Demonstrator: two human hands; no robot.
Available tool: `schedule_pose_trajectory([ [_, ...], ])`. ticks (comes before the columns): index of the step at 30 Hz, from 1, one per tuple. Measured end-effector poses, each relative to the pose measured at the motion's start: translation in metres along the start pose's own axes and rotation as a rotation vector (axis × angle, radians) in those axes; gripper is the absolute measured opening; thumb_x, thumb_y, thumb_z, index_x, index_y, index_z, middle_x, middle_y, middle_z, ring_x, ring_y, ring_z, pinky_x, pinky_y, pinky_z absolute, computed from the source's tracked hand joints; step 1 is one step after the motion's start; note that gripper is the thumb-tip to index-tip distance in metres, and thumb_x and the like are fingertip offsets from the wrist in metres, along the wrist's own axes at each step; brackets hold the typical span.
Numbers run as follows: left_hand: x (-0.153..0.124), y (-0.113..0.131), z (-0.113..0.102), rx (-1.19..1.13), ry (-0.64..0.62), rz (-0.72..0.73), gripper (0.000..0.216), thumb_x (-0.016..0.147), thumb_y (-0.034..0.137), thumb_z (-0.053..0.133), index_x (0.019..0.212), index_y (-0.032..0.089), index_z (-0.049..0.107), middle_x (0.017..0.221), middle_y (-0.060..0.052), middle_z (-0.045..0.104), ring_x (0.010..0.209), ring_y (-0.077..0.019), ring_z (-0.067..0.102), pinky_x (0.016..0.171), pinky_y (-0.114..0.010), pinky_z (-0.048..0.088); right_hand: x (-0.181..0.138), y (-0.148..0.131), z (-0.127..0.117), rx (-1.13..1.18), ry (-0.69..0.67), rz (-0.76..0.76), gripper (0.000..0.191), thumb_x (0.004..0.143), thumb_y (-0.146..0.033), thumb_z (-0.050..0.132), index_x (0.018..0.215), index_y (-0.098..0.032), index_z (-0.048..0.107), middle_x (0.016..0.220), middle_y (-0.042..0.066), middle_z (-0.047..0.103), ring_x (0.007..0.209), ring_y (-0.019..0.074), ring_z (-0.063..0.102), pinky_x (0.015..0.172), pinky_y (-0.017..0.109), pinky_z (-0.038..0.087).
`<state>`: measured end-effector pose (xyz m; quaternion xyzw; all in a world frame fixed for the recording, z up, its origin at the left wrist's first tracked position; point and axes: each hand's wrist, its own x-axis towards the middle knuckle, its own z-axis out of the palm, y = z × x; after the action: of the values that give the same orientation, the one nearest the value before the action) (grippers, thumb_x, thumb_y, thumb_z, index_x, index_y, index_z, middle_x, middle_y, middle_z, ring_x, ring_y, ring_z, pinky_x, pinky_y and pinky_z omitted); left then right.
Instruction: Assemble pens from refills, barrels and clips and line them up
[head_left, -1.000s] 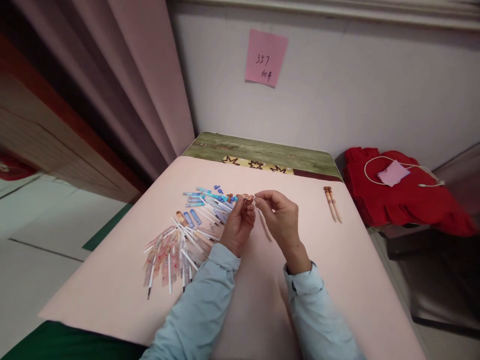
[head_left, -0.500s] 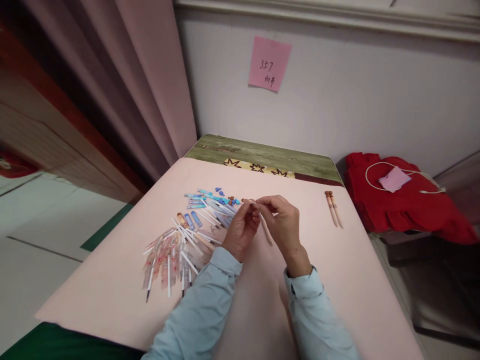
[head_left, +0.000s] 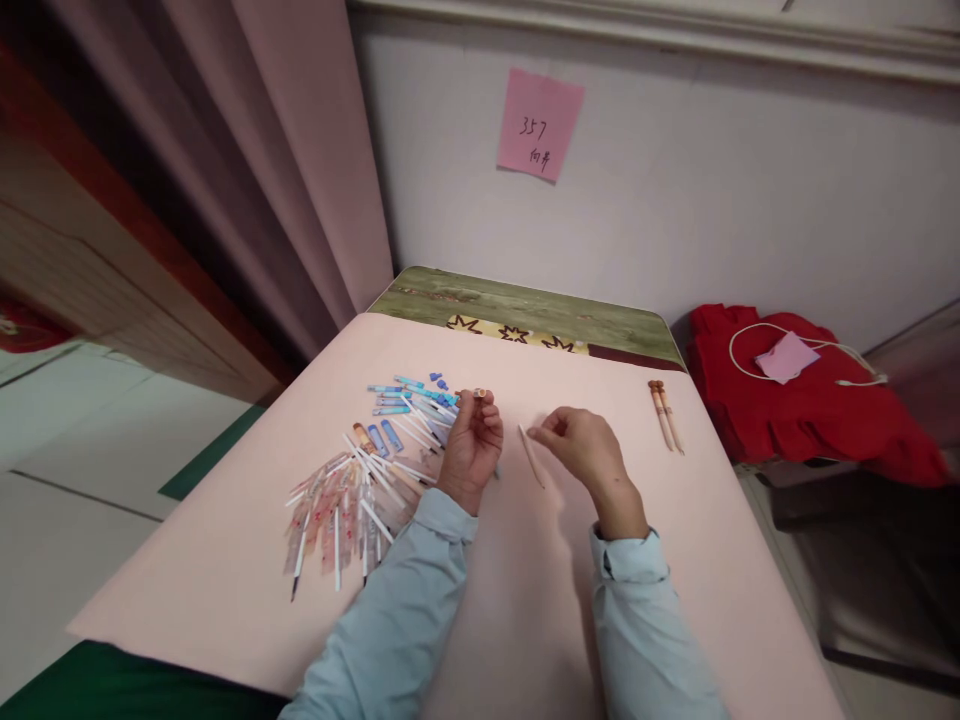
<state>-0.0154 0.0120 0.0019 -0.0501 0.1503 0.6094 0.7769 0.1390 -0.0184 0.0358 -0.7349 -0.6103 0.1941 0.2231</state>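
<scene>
My left hand [head_left: 471, 445] is curled closed, pinching a small brown pen cap [head_left: 480, 393] upright at its fingertips. My right hand [head_left: 583, 448] rests on the pink table cover [head_left: 525, 600] with thumb and forefinger pinched together. Whether anything is in that pinch I cannot make out. A thin tan pen barrel [head_left: 531, 456] lies on the cover between the two hands, right beside my right fingertips. Left of my left hand lies a heap of blue pen parts [head_left: 405, 398], white refills [head_left: 375, 470] and clear wrappers [head_left: 322, 510].
Two tan pens [head_left: 666, 415] lie side by side at the table's right. A pink note [head_left: 538, 125] hangs on the wall. A red cloth [head_left: 810, 400] with a white cable lies to the right, curtains [head_left: 300, 180] hang to the left, and the table's green far end [head_left: 525, 305] shows.
My hands have come apart. The right hand dropped to the table and moved right, and the tan barrel now lies on the cover. The left hand kept the brown cap.
</scene>
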Motion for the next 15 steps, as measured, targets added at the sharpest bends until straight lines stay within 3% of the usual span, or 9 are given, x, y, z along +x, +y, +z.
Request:
schedule_pose_trajectory([
  [4, 0.002, 0.001, -0.001, -0.014, 0.039, -0.012, 0.028, 0.103, 0.025, 0.040, 0.089, 0.010, 0.060, 0.083, -0.005, 0.069, 0.054, -0.0012, 0.056, 0.049, -0.009, 0.048, 0.003, 0.001, 0.010, -0.331, -0.233, 0.071, 0.028, 0.064, -0.049, 0.079, 0.072, -0.024, 0.071, 0.078, 0.006, 0.073, 0.073, 0.0218, 0.066, 0.056, 0.027, 0.038],
  [7, 0.003, 0.000, -0.002, -0.003, 0.039, -0.011, 0.028, 0.103, 0.023, 0.039, 0.089, 0.011, 0.061, 0.086, -0.006, 0.070, 0.054, -0.0008, 0.056, 0.049, -0.008, 0.049, 0.005, -0.003, 0.017, -0.391, -0.315, 0.097, 0.016, 0.069, -0.039, 0.075, 0.077, -0.024, 0.073, 0.085, 0.006, 0.074, 0.079, 0.0220, 0.067, 0.059, 0.028, 0.037],
  [10, 0.004, 0.000, -0.003, 0.022, 0.030, 0.007, 0.026, 0.102, 0.018, 0.040, 0.089, 0.011, 0.061, 0.087, -0.006, 0.070, 0.055, -0.0015, 0.057, 0.050, -0.009, 0.049, 0.005, -0.006, 0.014, -0.363, -0.260, 0.105, 0.011, 0.077, -0.031, 0.064, 0.078, -0.023, 0.071, 0.083, 0.005, 0.073, 0.079, 0.0211, 0.067, 0.057, 0.028, 0.034],
  [15, 0.005, 0.000, -0.004, 0.061, 0.014, 0.012, 0.024, 0.100, 0.016, 0.043, 0.087, 0.011, 0.063, 0.086, -0.006, 0.070, 0.056, -0.0032, 0.058, 0.051, -0.012, 0.050, -0.005, -0.016, -0.008, -0.107, -0.025, 0.040, 0.010, 0.079, -0.032, 0.060, 0.076, -0.024, 0.064, 0.072, -0.002, 0.070, 0.068, 0.0154, 0.061, 0.056, 0.025, 0.031],
])
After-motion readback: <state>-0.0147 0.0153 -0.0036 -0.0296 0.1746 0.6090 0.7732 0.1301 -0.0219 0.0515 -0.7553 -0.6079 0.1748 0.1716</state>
